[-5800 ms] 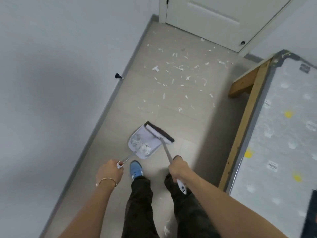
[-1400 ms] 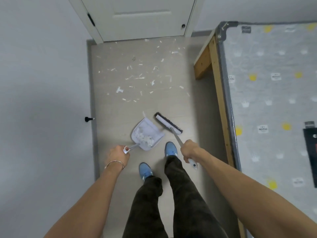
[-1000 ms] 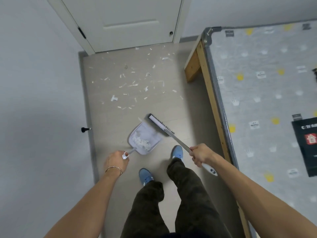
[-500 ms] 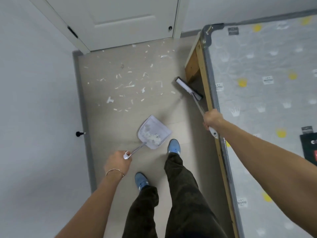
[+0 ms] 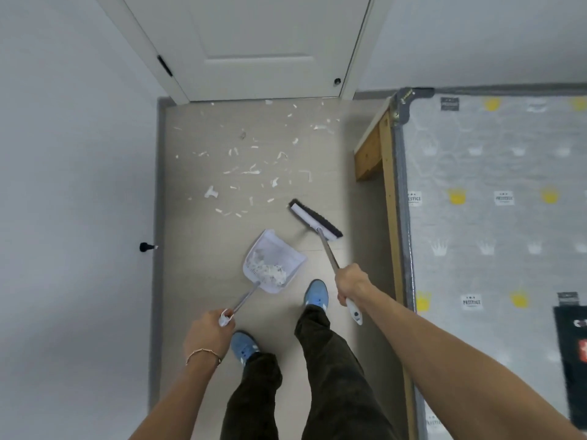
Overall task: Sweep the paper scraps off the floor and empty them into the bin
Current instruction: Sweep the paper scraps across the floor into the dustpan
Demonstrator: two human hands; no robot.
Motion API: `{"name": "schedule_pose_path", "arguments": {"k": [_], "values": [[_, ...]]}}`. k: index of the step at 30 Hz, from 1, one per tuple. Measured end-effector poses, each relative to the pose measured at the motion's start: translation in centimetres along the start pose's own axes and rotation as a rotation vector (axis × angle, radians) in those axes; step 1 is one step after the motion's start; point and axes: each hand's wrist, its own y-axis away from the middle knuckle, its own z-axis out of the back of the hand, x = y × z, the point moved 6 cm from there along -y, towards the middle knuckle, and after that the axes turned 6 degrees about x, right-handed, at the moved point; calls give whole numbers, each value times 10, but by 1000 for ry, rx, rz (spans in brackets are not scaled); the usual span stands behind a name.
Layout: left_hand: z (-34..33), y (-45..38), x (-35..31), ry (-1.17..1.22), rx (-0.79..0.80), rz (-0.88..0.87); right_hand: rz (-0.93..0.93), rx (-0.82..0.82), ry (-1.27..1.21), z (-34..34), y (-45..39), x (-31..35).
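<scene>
White-backed, dark-bristled broom [image 5: 315,220], gripped by right hand [image 5: 351,284], had swung back beside the left-hand-held [image 5: 208,332] pale plastic dustpan [image 5: 273,260], ready for remaining scraps [image 5: 254,170].

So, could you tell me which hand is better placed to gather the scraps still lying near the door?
The right hand: it grips the broom, whose head sits just short of the loose paper scraps. The left hand holds the dustpan, already carrying scraps.

Soft, even indoor light fills my view. A faint shadow falls on the floor [image 5: 197,281] beside the bed frame [image 5: 386,173]. Wide-angle bending curves the edges; detail looks slightly soft.
</scene>
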Motion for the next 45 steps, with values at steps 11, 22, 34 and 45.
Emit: {"name": "schedule_pose_path", "arguments": {"k": [11,22,34,45], "values": [[33,19,126,-56,-39,86,94,34,124,-70,45,-4],[49,5,242,11,-38,192,-8,-88,223,-67,38,48],[48,-9,276,-91,-21,161,123,132,77,-237,71,40],[52,-1,291,-12,-13,153,69,219,-80,-201,112,45]]}}
